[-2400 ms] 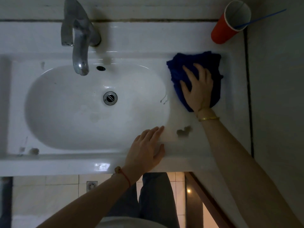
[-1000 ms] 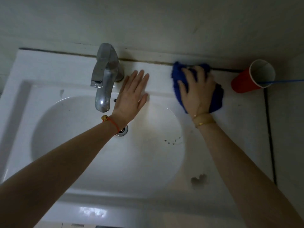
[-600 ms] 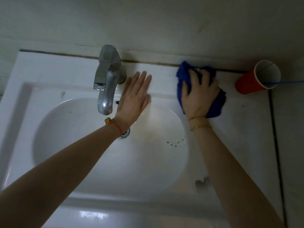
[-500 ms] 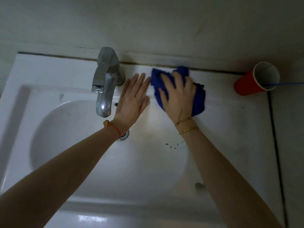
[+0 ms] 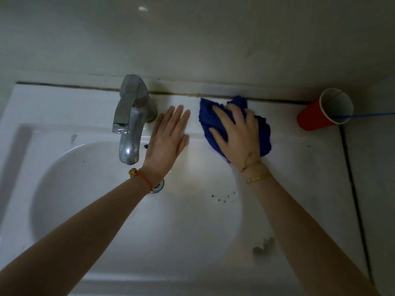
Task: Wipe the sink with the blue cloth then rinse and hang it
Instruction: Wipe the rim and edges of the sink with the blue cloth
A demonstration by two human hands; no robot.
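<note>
Cloth (image 5: 265,133), the blue one, lies bunched on the back ledge of the sink (image 5: 64,107), right of the tap (image 5: 132,118) and close under the dark seam along the wall. The right hand (image 5: 237,133) is its grip: fingers spread and slightly curled over the wad, pressing it flat to the ledge, with the heel of the hand at the bowl's rim. The left hand (image 5: 168,135) holds nothing; it rests flat and straight-fingered on the ledge between tap and cloth, apparently as a brace.

Judging by this, wiping is under way, with rinsing and hanging not yet begun. Dark specks (image 5: 223,197) sit on the bowl's right slope and a grey smudge (image 5: 264,247) on the front right of the tabletop, so parts look unwiped.

The risk lies to the right: a red cup (image 5: 312,120) lies tipped in the corner with a thin blue stick (image 5: 363,115) poking from it (possibly a straw). A broad sweep that way could knock it off the ledge. A loose press could also let the cloth slide into the bowl.
</note>
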